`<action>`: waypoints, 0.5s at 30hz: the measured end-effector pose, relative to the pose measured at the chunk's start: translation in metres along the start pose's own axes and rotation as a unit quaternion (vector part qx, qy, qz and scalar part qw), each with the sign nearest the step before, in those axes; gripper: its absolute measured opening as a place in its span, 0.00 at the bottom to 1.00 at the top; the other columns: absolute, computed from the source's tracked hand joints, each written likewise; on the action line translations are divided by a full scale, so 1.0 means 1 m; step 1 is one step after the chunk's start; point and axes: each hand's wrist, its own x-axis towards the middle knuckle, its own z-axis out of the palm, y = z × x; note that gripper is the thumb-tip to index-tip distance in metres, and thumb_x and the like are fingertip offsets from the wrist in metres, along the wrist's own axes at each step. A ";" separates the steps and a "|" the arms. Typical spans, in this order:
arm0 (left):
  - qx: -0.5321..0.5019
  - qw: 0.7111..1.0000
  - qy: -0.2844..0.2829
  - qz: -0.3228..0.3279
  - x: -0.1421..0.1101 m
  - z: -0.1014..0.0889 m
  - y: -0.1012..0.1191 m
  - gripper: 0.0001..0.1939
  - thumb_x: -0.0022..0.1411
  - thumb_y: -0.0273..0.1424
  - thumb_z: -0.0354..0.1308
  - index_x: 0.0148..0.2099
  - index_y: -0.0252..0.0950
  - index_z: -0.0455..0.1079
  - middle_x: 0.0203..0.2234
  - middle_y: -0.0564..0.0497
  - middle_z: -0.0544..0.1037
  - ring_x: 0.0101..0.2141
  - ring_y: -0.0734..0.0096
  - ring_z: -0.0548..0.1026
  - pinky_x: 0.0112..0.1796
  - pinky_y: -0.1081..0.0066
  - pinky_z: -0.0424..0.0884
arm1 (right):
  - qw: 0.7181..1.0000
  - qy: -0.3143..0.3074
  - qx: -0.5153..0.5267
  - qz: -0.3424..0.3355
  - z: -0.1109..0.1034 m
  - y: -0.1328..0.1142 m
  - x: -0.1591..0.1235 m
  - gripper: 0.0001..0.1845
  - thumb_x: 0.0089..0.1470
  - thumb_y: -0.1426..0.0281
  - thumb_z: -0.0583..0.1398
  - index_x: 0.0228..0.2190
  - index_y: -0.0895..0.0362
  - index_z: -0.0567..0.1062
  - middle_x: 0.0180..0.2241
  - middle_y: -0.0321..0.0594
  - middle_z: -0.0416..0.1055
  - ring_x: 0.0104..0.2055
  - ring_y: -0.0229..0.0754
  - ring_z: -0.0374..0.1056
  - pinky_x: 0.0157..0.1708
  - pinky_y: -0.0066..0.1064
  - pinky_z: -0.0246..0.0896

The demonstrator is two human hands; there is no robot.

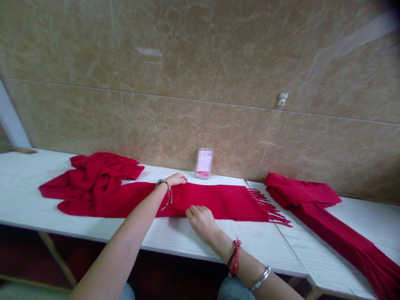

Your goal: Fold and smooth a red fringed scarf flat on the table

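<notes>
A red scarf (218, 202) lies lengthwise on the white table, with its fringe spread out at the right end and its left end running into a crumpled heap. On the scarf's far edge, my left hand (177, 179) is closed, fingertips partly hidden, wearing a beaded bracelet at the wrist. My right hand (201, 223) is closed at the near edge, its curled fingers gripping the cloth there. Between the two hands the fabric lies mostly flat.
Crumpled red cloth (90, 179) covers the table's left part. A folded red scarf (300, 191) hangs toward the front right corner. A blurred phone-like object (204, 162) leans against the tiled wall (187, 83). A small white hook (282, 99) is on the wall.
</notes>
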 end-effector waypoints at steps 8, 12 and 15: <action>-0.113 0.993 0.012 0.042 0.003 -0.021 0.045 0.16 0.50 0.28 0.55 0.42 0.30 0.71 0.33 0.48 0.77 0.35 0.70 0.72 0.37 0.73 0.65 | 0.991 0.112 -0.021 0.072 -0.019 0.026 -0.004 0.07 0.54 0.79 0.52 0.29 0.58 0.69 0.26 0.39 0.67 0.28 0.39 0.63 0.27 0.30 0.51; -0.148 0.986 0.012 0.077 0.021 -0.019 0.085 0.16 0.50 0.29 0.56 0.43 0.30 0.70 0.37 0.47 0.76 0.37 0.69 0.71 0.40 0.72 0.64 | 0.981 0.161 -0.052 0.098 -0.035 0.054 -0.019 0.09 0.54 0.79 0.51 0.31 0.59 0.70 0.25 0.38 0.66 0.26 0.38 0.60 0.26 0.30 0.50; -0.162 0.980 0.011 0.112 0.040 -0.009 0.119 0.15 0.51 0.28 0.56 0.43 0.29 0.71 0.36 0.48 0.75 0.36 0.70 0.71 0.40 0.72 0.64 | 0.974 0.180 -0.078 0.110 -0.044 0.079 -0.040 0.11 0.55 0.79 0.50 0.35 0.60 0.70 0.25 0.38 0.66 0.26 0.38 0.59 0.26 0.29 0.50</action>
